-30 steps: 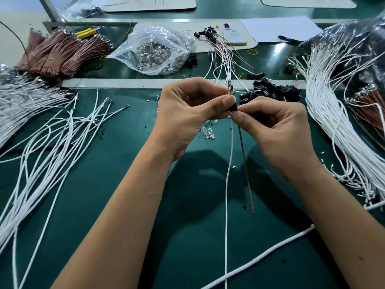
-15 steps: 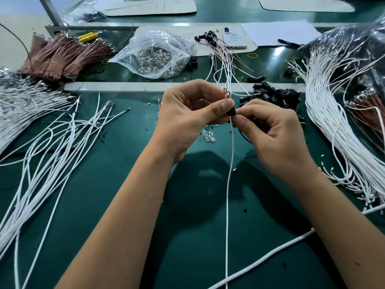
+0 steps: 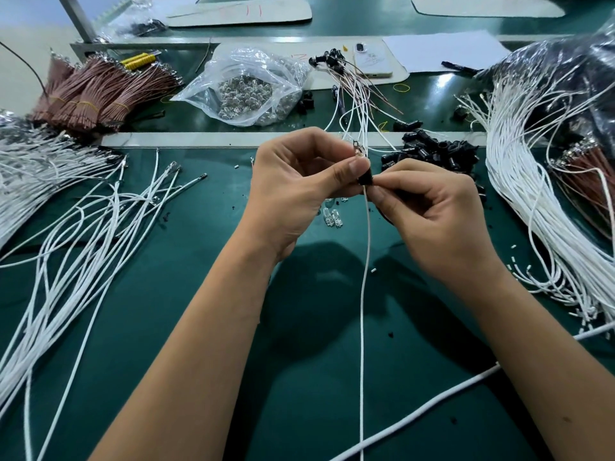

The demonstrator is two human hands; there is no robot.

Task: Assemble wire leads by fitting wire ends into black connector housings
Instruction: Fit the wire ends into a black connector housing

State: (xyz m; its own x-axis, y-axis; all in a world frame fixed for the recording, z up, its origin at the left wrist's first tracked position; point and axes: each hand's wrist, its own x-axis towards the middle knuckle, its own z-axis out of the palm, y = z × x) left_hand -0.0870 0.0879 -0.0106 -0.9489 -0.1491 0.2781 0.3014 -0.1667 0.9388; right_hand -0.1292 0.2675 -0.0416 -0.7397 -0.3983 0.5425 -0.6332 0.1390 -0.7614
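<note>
Gone from view: thin brown wire; both hands (image 3: 293, 191) (image 3: 436, 221) pinch small black housing (image 3: 365, 179), smooth white wire (image 3: 366, 261) dangling.

Open green mat (image 3: 206, 327) is left between and below the forearms, crossed only by a hanging white wire (image 3: 365, 294). The left is blocked by loose white leads (image 3: 83, 227), the right by a white wire bundle (image 3: 539, 201). Passage beyond is hindered by a black housing pile (image 3: 432, 154).
</note>
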